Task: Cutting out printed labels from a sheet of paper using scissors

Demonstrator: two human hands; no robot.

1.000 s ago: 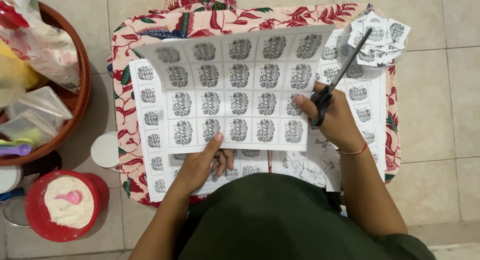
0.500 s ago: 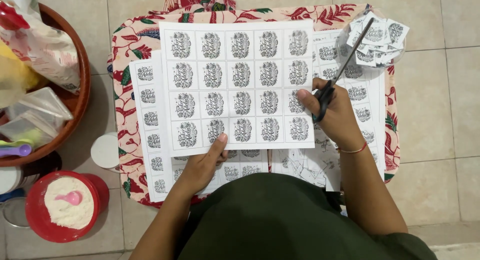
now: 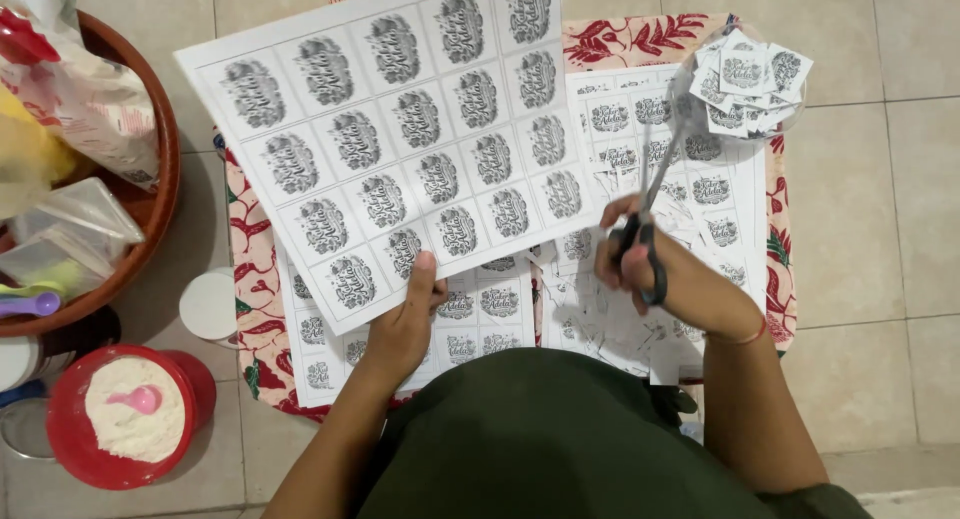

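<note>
My left hand (image 3: 404, 317) pinches the near edge of a white sheet of printed square labels (image 3: 400, 129) and holds it lifted and tilted over the floral cloth (image 3: 255, 309). My right hand (image 3: 668, 279) grips black-handled scissors (image 3: 648, 219), blades pointing up and away, just right of the lifted sheet. More printed sheets (image 3: 690, 194) lie flat on the cloth under both hands. A heap of cut-out labels (image 3: 748, 79) sits at the far right corner.
A brown bowl (image 3: 150, 209) with plastic bags and containers stands at the left. A red tub (image 3: 125, 419) of white powder with a pink scoop is at lower left, a white lid (image 3: 208, 304) beside the cloth. Beige floor tiles (image 3: 880, 229) surround everything.
My left hand has raised the label sheet off the stack and swung it up and to the left. My right hand with the scissors stays beside the sheet.
</note>
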